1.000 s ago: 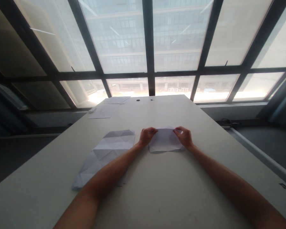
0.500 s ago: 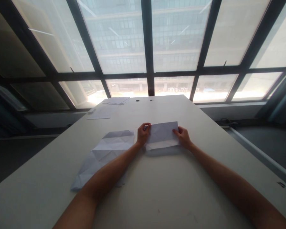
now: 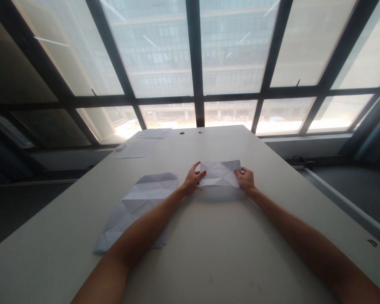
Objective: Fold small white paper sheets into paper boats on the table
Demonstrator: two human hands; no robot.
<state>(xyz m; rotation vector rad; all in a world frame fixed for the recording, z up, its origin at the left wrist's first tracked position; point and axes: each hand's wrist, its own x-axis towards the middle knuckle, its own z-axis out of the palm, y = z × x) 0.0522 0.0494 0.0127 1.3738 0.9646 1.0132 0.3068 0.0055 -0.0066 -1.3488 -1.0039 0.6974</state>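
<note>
A folded sheet of white paper (image 3: 220, 174), marked with crossing creases, is held between my two hands just above the table. My left hand (image 3: 193, 178) pinches its left edge, thumb on the front face. At the right edge, my right hand (image 3: 245, 179) grips the paper the same way, its other fingers behind. Left of my left forearm lies a larger creased sheet of paper (image 3: 148, 192), partly covered by that arm.
The white table (image 3: 215, 249) stretches toward the tall windows. Several flat white sheets (image 3: 131, 148) lie at its far left. Two dark holes (image 3: 182, 133) pierce the far end. A small dark object (image 3: 372, 243) lies near the right edge.
The paper in my hands has tipped, and its creased face now shows where a smoother face was. My left hand has shifted its grip slightly, thumb now over the front.
</note>
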